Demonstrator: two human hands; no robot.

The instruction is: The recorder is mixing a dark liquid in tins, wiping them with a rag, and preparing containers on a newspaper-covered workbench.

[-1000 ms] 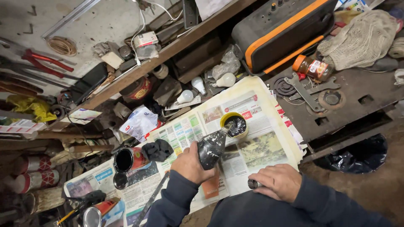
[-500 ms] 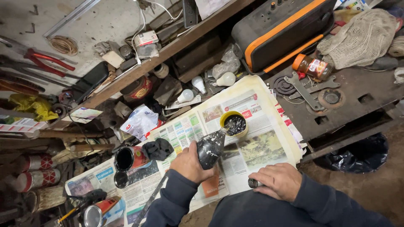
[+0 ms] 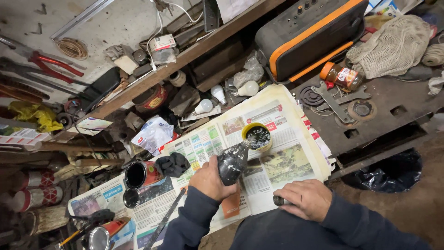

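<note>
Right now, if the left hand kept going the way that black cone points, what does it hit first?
The left hand holds a black cone whose tip aims at the yellow-rimmed pot of dark paste on the newspaper. It would probably meet that pot first; the tip's height over it is unclear.

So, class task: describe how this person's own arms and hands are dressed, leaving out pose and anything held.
Both arms wear long dark navy sleeves of soft, sweatshirt-like fabric with ribbed cuffs at the wrists. The left hand and right hand are bare: no gloves, and no rings or watch show. No markings or logos show on the sleeves.
</note>
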